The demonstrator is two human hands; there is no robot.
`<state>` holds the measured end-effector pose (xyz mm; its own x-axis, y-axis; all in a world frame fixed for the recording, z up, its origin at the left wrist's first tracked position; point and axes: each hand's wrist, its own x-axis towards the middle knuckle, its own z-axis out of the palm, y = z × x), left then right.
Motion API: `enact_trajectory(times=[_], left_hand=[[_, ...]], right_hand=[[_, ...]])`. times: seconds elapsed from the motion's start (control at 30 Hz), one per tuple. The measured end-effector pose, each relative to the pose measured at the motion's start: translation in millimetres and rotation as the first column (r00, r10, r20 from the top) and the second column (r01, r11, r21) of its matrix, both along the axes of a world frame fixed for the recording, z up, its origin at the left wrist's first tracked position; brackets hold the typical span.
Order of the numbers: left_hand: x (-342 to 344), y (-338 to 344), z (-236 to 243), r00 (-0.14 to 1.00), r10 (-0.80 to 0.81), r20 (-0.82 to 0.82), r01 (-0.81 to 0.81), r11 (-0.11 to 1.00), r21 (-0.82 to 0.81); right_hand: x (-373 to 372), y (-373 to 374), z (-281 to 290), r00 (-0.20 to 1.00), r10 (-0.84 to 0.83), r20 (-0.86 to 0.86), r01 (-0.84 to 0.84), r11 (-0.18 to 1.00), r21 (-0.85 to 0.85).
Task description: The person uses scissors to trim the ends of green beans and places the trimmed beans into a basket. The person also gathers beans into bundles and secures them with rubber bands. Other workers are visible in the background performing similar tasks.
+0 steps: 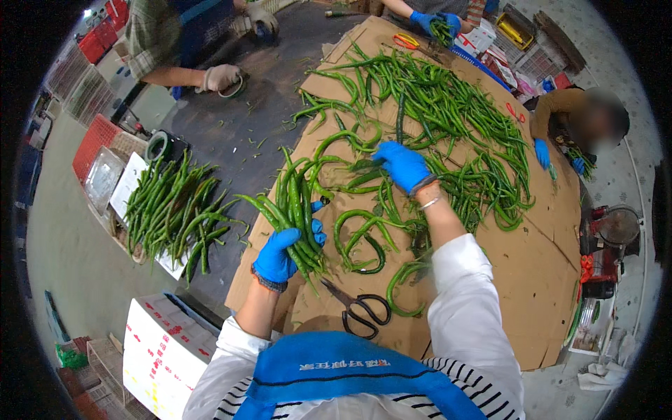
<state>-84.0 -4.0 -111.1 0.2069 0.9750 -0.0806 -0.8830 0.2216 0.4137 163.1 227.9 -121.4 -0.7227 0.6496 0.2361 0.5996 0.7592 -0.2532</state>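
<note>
My left hand (278, 257), in a blue glove, is closed round a bunch of long green chili peppers (297, 206), their tips fanning up and away from me. To its right, my blue-gloved right hand (404, 166) is over the near edge of a big loose pile of green chili peppers (448, 105). Its fingers are bent together beside a dark green leafy bit; what lies under them is hidden. Several curled peppers (361, 241) lie between my hands. Black-handled scissors (348, 301) rest on the cardboard (518, 280) close to my apron.
A heap of green peppers (175, 203) sits at the left table edge by a tape roll (159, 145). A white carton (164, 350) stands lower left. Co-workers' gloved hands (222, 78) work at the far left, far side and right. Red-handled scissors (516, 112) lie right of the pile.
</note>
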Motion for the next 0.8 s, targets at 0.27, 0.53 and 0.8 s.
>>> enact_trajectory(times=[0.27, 0.53, 0.8], left_hand=[[11, 10, 10, 0.993, -0.105, -0.06, 0.105, 0.994, 0.001], [23, 9, 17, 0.956, -0.286, -0.068, 0.288, 0.958, 0.017], [28, -6, 25, 0.981, -0.188, -0.036, 0.187, 0.981, -0.046]], right_hand=[[2, -63, 134, 0.96, 0.191, -0.206, -0.204, 0.978, -0.043], [-60, -137, 173, 0.828, 0.541, 0.146, -0.56, 0.809, 0.179], [-80, -149, 142, 0.858, 0.467, 0.213, -0.501, 0.852, 0.151]])
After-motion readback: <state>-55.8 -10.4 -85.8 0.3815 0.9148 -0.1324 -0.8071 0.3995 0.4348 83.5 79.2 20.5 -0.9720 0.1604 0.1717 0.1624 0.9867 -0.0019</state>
